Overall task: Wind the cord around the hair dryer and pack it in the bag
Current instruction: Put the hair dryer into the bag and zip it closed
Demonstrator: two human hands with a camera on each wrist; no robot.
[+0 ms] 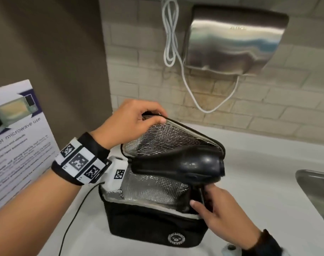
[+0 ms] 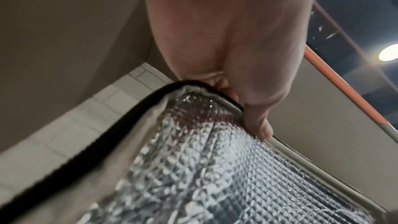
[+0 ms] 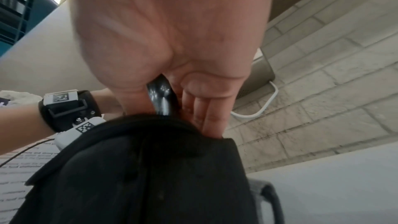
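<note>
Bag [image 1: 153, 224] first, the largest thing here: a black fabric box on the white counter [image 1: 259, 157], lined with crinkled, quilted silver foil. Its lid [image 1: 168, 133] stands raised because the left hand [image 1: 131, 122] pinches the piped edge, thumb inside and fingers curled over, probably to keep the mouth clear. Below that pinch the hair dryer [image 1: 177, 164], glossy black moulded plastic with a tapering barrel, lies across the opening, handle pointing down into the bag. Right hand [image 1: 220, 213] is wrapped around that handle, lowering it in. No cord shows on the dryer.
</note>
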